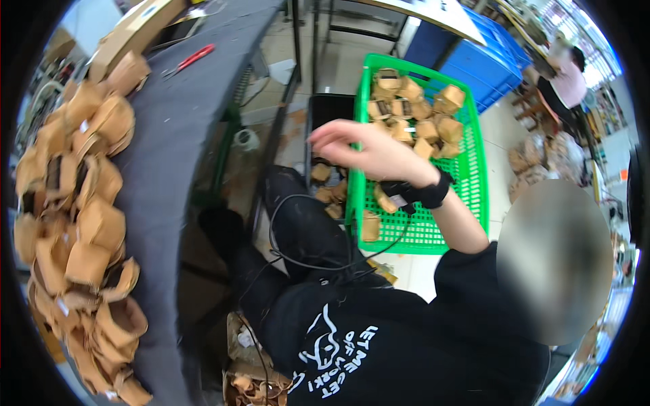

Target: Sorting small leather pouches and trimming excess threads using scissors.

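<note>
Neither of my hands is in view. A person in a black printed T-shirt [426,345], face blurred, fills the lower right. That person's hand [352,149], blurred, hovers over the left rim of a green plastic basket [423,235], fingers loosely bent; a black device [437,189] with cables is on the wrist. The basket holds several tan boxy leather pieces [447,95]. A black bin [325,105] beside it holds similar pieces.
On the left, a grey-covered bench [156,162] carries heaped tan pieces [95,230], red-handled scissors [196,57] and a long cardboard box [132,30]. Blue bins [501,64] stand behind the basket. Another person [562,88] in pink sits farther back; bags [555,155] lie nearby.
</note>
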The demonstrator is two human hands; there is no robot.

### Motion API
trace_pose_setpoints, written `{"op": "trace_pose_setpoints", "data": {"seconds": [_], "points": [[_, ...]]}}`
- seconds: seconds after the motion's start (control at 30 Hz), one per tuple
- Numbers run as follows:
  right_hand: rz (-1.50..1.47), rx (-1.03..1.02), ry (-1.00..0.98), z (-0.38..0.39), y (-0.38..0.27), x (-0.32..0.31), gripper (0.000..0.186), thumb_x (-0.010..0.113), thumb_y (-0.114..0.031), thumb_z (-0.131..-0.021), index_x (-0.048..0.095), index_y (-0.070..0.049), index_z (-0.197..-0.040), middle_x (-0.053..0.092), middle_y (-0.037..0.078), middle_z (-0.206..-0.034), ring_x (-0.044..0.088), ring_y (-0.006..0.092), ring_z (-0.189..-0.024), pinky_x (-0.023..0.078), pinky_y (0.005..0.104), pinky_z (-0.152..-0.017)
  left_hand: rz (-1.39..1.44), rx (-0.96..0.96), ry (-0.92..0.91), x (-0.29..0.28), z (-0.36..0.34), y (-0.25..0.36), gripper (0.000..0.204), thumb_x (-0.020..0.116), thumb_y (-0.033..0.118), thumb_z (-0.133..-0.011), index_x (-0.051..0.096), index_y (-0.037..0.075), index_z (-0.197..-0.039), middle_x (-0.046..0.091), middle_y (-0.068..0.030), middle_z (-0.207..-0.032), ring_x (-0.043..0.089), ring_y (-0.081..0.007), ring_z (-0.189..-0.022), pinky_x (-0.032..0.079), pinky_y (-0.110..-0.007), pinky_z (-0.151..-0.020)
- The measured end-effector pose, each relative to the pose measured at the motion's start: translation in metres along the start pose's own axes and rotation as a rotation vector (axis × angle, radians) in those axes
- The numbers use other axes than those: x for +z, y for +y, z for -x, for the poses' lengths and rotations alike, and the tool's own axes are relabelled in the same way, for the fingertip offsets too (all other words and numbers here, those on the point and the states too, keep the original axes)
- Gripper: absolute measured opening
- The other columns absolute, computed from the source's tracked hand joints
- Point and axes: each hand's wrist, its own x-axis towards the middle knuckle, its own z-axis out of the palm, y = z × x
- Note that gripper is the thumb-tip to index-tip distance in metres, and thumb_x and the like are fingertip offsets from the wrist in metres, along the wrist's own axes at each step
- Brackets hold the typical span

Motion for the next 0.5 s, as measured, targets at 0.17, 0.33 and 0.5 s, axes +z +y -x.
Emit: {"op": "trace_pose_setpoints", "data": {"seconds": [0.17, 0.33, 0.5], "points": [[-0.013, 0.736, 0.388, 0.093, 0.112, -0.107, 0.072, 0.065, -0.036, -0.079, 0.032, 0.0, -0.132, 0.056, 0.017, -0.114, 0.055, 0.0236, -0.105, 0.044, 0.0316, -0.089, 0.178, -0.015, -0.217, 0.082, 0.014, 0.086, 0.024, 0.052, 0.018, -0.091, 0.059, -0.004, -0.083, 0.053, -0.0086, -0.067, 0.047, -0.0171, -0.058, 0.041, -0.029, -0.057], [0.261, 0.719, 0.462, 0.099, 0.23, -0.141, 0.098, 0.068, -0.05, -0.072, 0.016, 0.0, -0.139, 0.027, 0.024, -0.141, 0.027, 0.0316, -0.132, 0.025, 0.0375, -0.106, 0.202, 0.06, -0.294, 0.143, 0.013, 0.129, 0.021, 0.051, 0.015, -0.091, 0.06, -0.003, -0.085, 0.054, -0.0067, -0.068, 0.046, -0.0161, -0.059, 0.04, -0.027, -0.054], [0.184, 0.605, 0.562, 0.035, 0.292, -0.159, 0.111, 0.068, -0.058, -0.068, 0.009, 0.001, -0.14, 0.025, 0.026, -0.14, 0.026, 0.0339, -0.132, 0.025, 0.0389, -0.106, 0.045, 0.323, -0.262, 0.199, 0.026, 0.138, 0.02, 0.051, 0.016, -0.091, 0.059, -0.003, -0.093, 0.06, -0.0142, -0.087, 0.055, -0.026, -0.076, 0.046, -0.035, -0.072]]}}
